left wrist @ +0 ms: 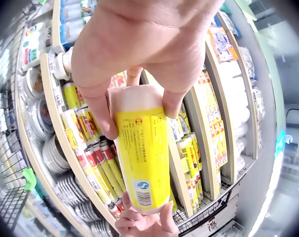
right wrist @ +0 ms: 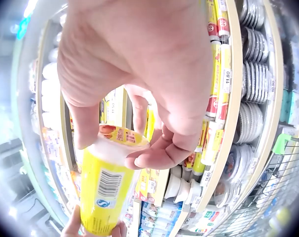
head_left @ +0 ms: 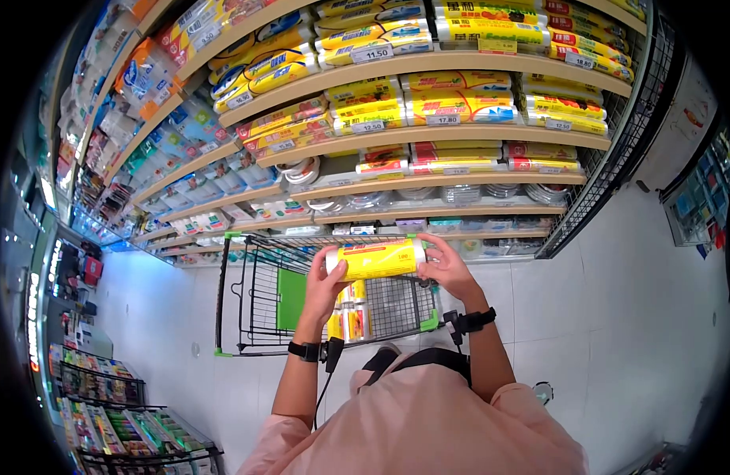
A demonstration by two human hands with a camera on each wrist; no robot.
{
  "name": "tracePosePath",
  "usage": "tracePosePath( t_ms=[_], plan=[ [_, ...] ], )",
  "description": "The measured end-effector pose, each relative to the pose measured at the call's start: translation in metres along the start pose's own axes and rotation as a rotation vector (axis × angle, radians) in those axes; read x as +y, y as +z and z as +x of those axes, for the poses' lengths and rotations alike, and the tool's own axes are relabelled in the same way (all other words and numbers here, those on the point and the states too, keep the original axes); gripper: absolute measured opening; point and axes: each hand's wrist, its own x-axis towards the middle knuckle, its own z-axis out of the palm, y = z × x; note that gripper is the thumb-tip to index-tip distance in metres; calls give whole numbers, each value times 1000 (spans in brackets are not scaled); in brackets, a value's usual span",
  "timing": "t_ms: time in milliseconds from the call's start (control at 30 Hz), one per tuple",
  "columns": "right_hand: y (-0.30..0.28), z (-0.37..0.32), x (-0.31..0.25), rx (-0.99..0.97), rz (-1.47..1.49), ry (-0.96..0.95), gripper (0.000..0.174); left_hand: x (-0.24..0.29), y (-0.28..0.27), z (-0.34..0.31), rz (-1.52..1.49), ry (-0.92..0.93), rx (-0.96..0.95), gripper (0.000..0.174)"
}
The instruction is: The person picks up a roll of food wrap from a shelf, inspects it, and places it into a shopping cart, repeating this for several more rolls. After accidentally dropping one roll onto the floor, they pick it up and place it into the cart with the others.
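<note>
A roll of plastic bags (head_left: pixel 378 260) with a yellow label and white ends is held level over the cart, in front of the shelves. My left hand (head_left: pixel 325 291) grips its left end, and my right hand (head_left: pixel 452 273) grips the right end. In the left wrist view, the label of the roll (left wrist: pixel 143 153) shows small print and a barcode, with the left fingers and thumb around the near end. The right wrist view has the right hand (right wrist: pixel 134 64) pinching the other end of the roll (right wrist: pixel 106 185), beside another barcode.
Below the hands stands a wire shopping cart (head_left: pixel 292 299) with a green panel; several yellow-and-white rolls (head_left: pixel 353 323) lie in it. Ahead, a shelf (head_left: pixel 428 63) carries rows of similar rolls, with stacked plates lower down. A black mesh panel (head_left: pixel 610 158) closes its right end.
</note>
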Motion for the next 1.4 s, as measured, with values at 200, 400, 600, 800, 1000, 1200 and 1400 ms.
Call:
tracePosePath(
  t_ms=[200,400,600,800,1000,1200,1400],
  plan=[
    [-5,12,25,78,-62,189,53,-30,-43,3,106,-273,-54,36],
    [8,22,47,139,-295,385,50,-74,-86,0,197,-533,-390,54],
    [28,42,75,104,-301,469,45,-108,-111,11,505,-518,-636,71],
    [61,61,97,102,-168,467,55,-116,-165,38,602,-653,-413,84],
    [59,48,143,220,-317,611,41,-232,-294,61,603,-684,64,69],
    [47,2,198,555,-225,712,32,-226,-339,64,131,-947,3,52],
    [71,-39,211,755,-146,803,33,-278,-370,87,223,-1107,103,52]
  ],
)
